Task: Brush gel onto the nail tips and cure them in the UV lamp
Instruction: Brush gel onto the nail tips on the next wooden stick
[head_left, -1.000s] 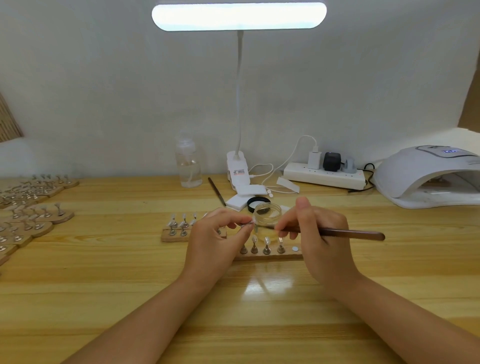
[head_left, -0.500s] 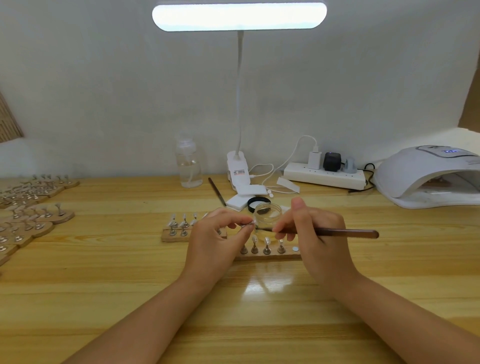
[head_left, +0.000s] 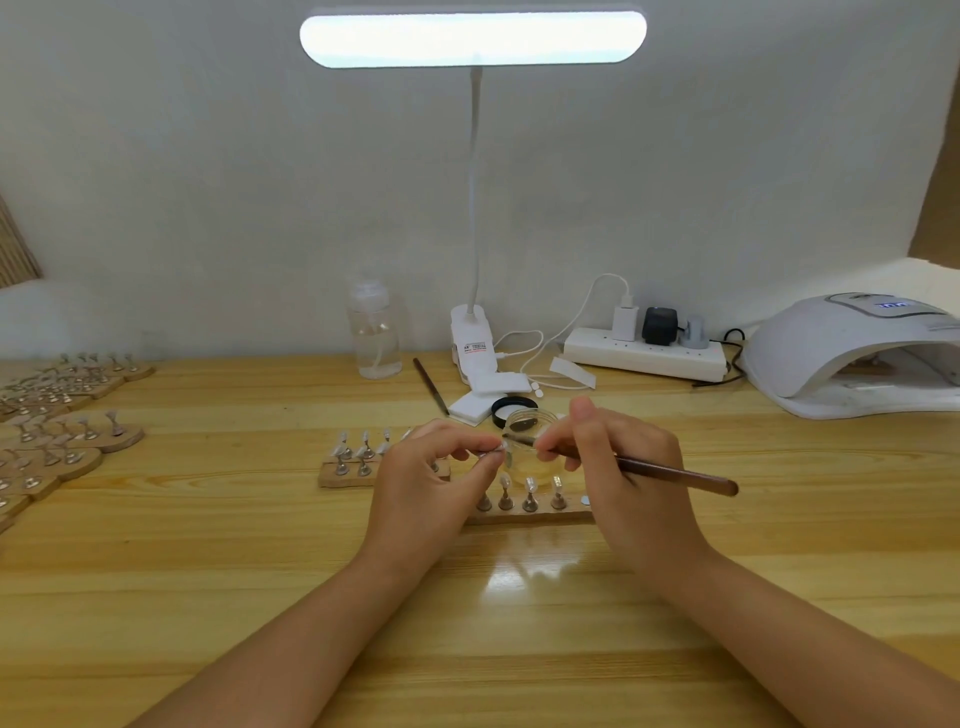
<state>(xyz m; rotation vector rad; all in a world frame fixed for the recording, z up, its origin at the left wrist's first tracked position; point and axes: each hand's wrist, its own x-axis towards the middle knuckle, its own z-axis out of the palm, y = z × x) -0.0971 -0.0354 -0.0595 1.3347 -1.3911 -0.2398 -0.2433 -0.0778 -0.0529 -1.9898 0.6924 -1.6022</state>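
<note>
- Left hand (head_left: 431, 473) pinches a small nail-tip stand (head_left: 493, 456) between thumb and forefinger, lifted off the table, just in front of the jar.
- Right hand (head_left: 618, 467) grips a brown brush (head_left: 675, 474) like a pen; handle points right, bristle end meets the pinched tip. Whether bristles actually touch it is too small to tell.
- Open gel jar (head_left: 530, 441), clear, sits behind the two hands; its black lid (head_left: 511, 405) lies just behind it on white pads (head_left: 480, 397).
- Wooden strip (head_left: 530, 515) lies under the hands with four stands upright on it and one bare metal dot at its right end.
- Second strip (head_left: 348, 475) to the left carries more stands, partly hidden by the left hand.
- UV lamp (head_left: 852, 358), white dome, stands at the far right of the table (head_left: 208, 571), opening toward the person, display lit.
- Many more loaded strips (head_left: 62, 436) crowd the table's left edge.
- Back row: clear bottle (head_left: 374, 338), clip-on desk lamp (head_left: 472, 39) switched on, spare brush (head_left: 431, 385) lying flat, power strip (head_left: 644, 356) with plugs.
</note>
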